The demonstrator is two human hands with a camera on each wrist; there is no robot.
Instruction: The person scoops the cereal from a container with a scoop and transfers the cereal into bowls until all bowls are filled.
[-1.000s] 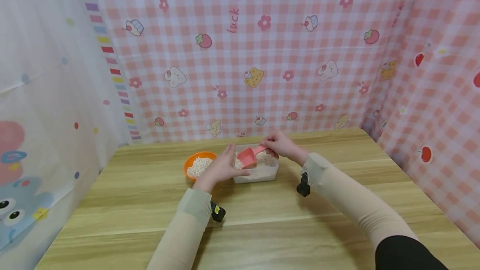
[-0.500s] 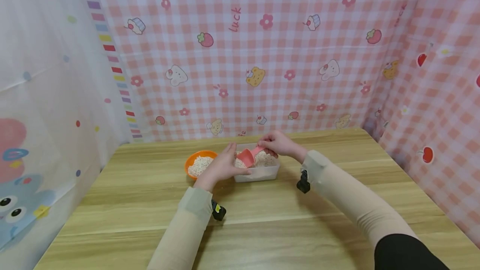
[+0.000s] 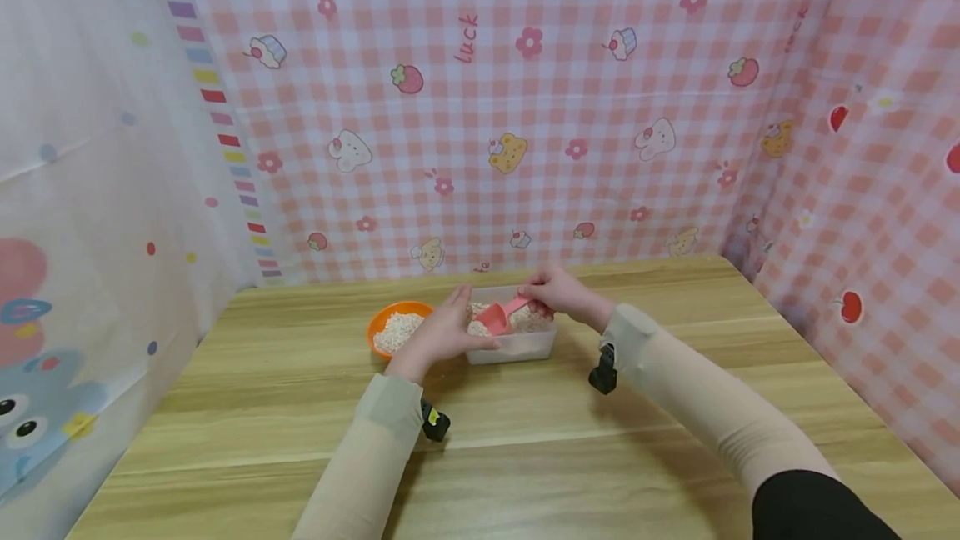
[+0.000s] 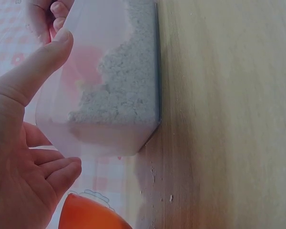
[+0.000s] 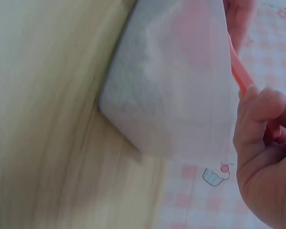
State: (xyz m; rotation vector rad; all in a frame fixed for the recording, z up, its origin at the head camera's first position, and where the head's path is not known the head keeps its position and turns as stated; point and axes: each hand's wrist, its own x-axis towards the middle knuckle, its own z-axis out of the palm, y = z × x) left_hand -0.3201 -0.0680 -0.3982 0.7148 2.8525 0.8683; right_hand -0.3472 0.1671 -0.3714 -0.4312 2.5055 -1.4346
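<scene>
A translucent plastic box [image 3: 513, 350] stands on the table, partly filled with pale grains [image 4: 128, 81]. My left hand [image 3: 442, 333] holds its left end, with the thumb [image 4: 43, 62] along the near rim and the fingers at the end wall. Gripped by its handle in my right hand [image 3: 561, 292], a pink scoop [image 3: 493, 320] dips into the box. Through the cloudy wall in the left wrist view, the scoop's head shows as a pink blur against the grains. My right fingers [image 5: 260, 107] curl round the handle just outside the rim.
An orange bowl [image 3: 372, 337] with whitish grains sits left of the box, partly behind my left hand. Stray crumbs [image 4: 171, 198] lie on the wooden table [image 3: 525, 457]. A pink checked cloth [image 3: 465, 107] hangs behind the table's back edge.
The scoop's head has shifted slightly and sits lower in the grains, its handle lying flatter. My right hand has moved only a little; the left hand and box hold their place.
</scene>
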